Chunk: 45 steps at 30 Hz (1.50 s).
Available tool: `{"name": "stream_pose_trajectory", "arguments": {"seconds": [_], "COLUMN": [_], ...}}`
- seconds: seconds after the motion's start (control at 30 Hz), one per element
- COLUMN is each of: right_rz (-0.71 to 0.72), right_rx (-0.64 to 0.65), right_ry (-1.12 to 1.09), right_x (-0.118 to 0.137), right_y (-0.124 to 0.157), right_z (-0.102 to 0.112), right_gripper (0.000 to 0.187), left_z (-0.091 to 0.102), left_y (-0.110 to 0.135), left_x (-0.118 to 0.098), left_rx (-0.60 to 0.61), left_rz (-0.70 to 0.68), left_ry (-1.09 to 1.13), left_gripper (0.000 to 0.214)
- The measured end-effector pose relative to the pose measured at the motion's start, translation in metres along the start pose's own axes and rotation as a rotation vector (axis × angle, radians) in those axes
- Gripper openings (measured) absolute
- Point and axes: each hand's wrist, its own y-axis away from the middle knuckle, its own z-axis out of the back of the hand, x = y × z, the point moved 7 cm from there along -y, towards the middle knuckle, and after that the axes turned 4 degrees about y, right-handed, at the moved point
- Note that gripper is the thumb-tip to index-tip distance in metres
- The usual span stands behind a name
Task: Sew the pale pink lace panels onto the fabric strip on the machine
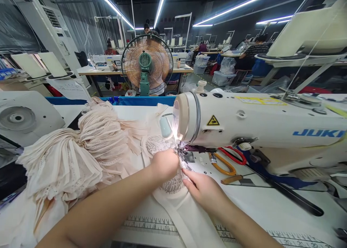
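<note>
A cream bra [173, 185] with lace cups lies under the head of a white sewing machine [217, 118], its pale band trailing toward me over the table edge. My left hand [166, 164] is closed, fingers curled down on the bra right beside the lit needle area [179, 150]; its fingertips are partly hidden. My right hand [202, 188] pinches the edge of the same bra between thumb and forefinger, just in front of the presser foot. Another lace cup [159, 144] shows beyond my left hand.
Bundles of cream lace-edged strips [62, 161] are heaped at the left. Orange-handled scissors [227, 166], red-handled scissors [235, 155] and a wooden-handled tool [231, 179] lie under the machine arm. A measuring scale [151, 224] runs along the front. Beyond stands a large fan [146, 64].
</note>
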Motion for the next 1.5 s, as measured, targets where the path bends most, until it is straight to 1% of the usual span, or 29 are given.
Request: {"name": "stream_pose_trajectory", "arguments": {"seconds": [0.23,0.37,0.47,0.57,0.6,0.63,0.67,0.73,0.77,0.8,0.93,1.03,1.13,1.3,1.37,1.5], "right_rz": [-0.026,-0.028,0.029,0.145,0.16,0.161,0.155,0.138,0.132,0.125,0.085,0.063,0.052,-0.015,-0.041,-0.094], "right_rx": [-0.025,-0.042,-0.064,-0.079,-0.071,-0.058,-0.045,-0.025,-0.016,-0.003,0.046,0.048,0.073,0.164,0.202,0.304], "right_ry": [0.026,0.049,0.084,0.138,0.163,0.188,0.21,0.243,0.255,0.269,0.337,0.369,0.385,0.39,0.392,0.447], "right_x": [0.004,0.005,0.005,0.007,0.005,0.003,0.0,-0.004,-0.006,-0.006,-0.006,-0.004,-0.001,0.006,0.012,0.02], "right_y": [-0.007,-0.003,0.01,0.025,0.029,0.032,0.033,0.033,0.032,0.03,0.02,0.012,0.004,-0.003,-0.006,-0.01], "right_z": [0.004,0.008,0.009,0.007,0.004,0.002,-0.001,-0.004,-0.006,-0.006,-0.004,0.003,0.006,0.01,0.013,0.013], "right_gripper": [0.044,0.043,0.037,0.036,0.036,0.036,0.037,0.039,0.041,0.044,0.05,0.05,0.05,0.058,0.065,0.093], "left_z": [0.002,0.003,0.005,0.007,0.006,0.003,-0.001,-0.01,-0.013,-0.015,-0.01,-0.004,0.001,0.008,0.011,0.015], "left_y": [-0.008,-0.012,-0.001,0.023,0.031,0.037,0.042,0.048,0.049,0.049,0.039,0.031,0.024,0.013,0.009,-0.002], "left_x": [0.005,0.01,0.011,0.009,0.01,0.012,0.015,0.023,0.027,0.03,0.039,0.044,0.048,0.052,0.053,0.057], "left_rx": [-0.064,-0.111,-0.174,-0.264,-0.265,-0.231,-0.174,-0.03,0.028,0.067,0.1,0.098,0.092,0.078,0.07,0.08], "left_rz": [0.003,-0.005,-0.049,-0.141,-0.155,-0.148,-0.127,-0.064,-0.034,-0.012,0.039,0.058,0.045,0.033,0.036,0.049], "left_ry": [-0.027,-0.045,-0.063,-0.08,-0.077,-0.065,-0.049,-0.017,-0.002,0.01,0.058,0.087,0.106,0.129,0.14,0.168], "left_gripper": [0.031,0.032,0.031,0.028,0.029,0.035,0.05,0.09,0.103,0.109,0.107,0.103,0.101,0.098,0.098,0.092]}}
